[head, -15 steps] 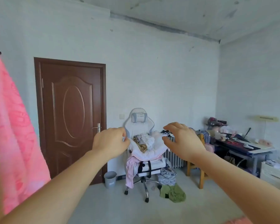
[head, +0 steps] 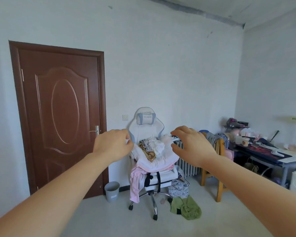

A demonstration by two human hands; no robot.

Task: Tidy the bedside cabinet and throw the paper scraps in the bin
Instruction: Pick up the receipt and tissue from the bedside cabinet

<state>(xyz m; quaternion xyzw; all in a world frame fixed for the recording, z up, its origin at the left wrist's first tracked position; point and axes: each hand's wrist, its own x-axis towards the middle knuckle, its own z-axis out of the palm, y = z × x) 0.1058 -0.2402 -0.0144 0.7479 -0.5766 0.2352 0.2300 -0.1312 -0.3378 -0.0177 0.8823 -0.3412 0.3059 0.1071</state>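
Both my arms stretch forward at chest height in the middle of the room. My left hand has its back to the camera, fingers loosely curled and slightly apart, with nothing in it. My right hand is spread in a claw shape and also holds nothing. A small grey bin stands on the floor by the door, well beyond and below my left hand. No bedside cabinet or paper scraps are in view.
A closed brown door is at the left. A white swivel chair piled with clothes stands ahead, with a green cloth on the floor beside it. A wooden chair, a radiator and a cluttered desk fill the right.
The pink cloth that covered the left edge has almost left the view. My left hand's fingers have loosened a little; both hands stay raised in front of the chair.
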